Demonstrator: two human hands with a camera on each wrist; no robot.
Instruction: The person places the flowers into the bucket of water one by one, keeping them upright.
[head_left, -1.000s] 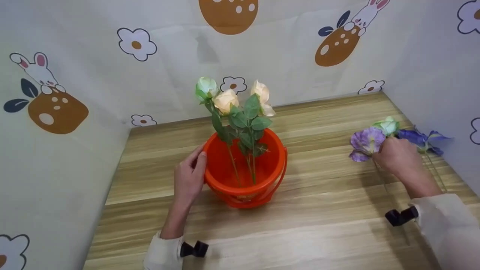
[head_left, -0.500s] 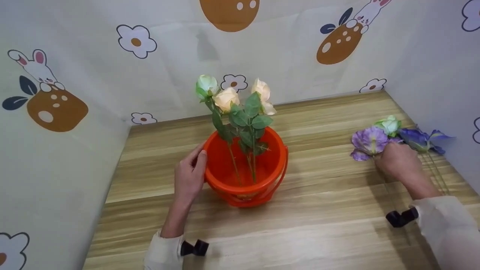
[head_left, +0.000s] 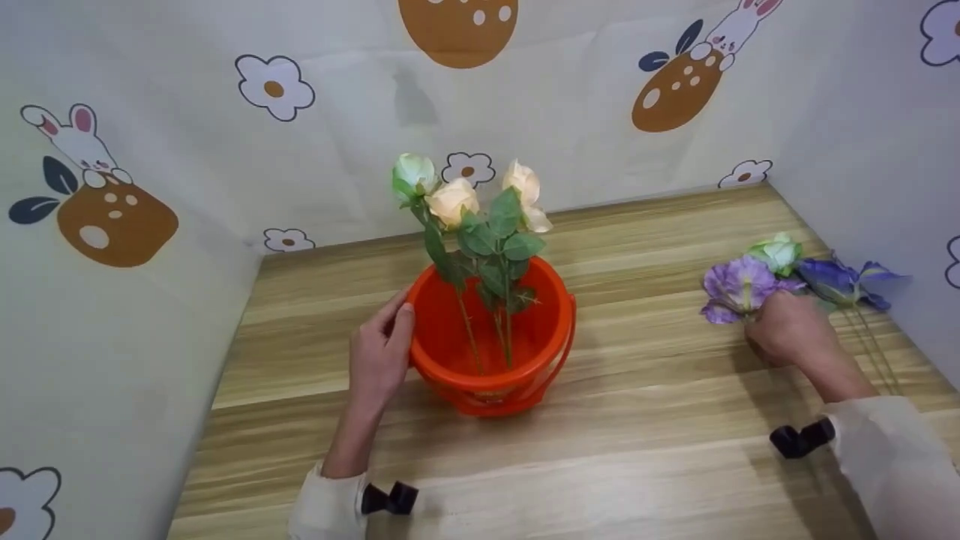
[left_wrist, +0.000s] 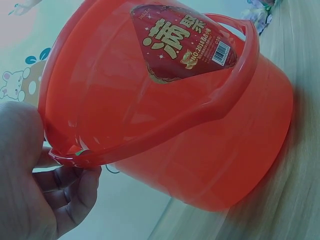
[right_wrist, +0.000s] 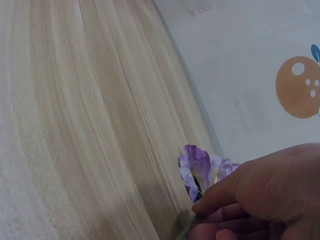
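An orange-red bucket (head_left: 491, 390) with a swing handle (left_wrist: 210, 110) stands on the wooden table. Inside it lean two cream roses (head_left: 453, 202) and a pale green rose (head_left: 414, 177) with leafy stems. My left hand (head_left: 379, 349) holds the bucket's left rim between thumb and fingers. Far to the right, my right hand (head_left: 795, 330) pinches the stem of a purple flower (head_left: 739, 285) just below its bloom. That bloom also shows in the right wrist view, ahead of the right hand (right_wrist: 270, 195). Part of the stem is hidden behind the hand.
Beside the right hand lie a pale green flower (head_left: 778, 253) and a blue-violet flower (head_left: 832, 279), close to the right wall. Patterned cloth walls (head_left: 600, 67) enclose the wooden table (head_left: 600, 465) at the back and both sides.
The right hand has shifted slightly down and left around the purple flower's stem, and more of the bloom shows. The left hand and the bucket stay in place.
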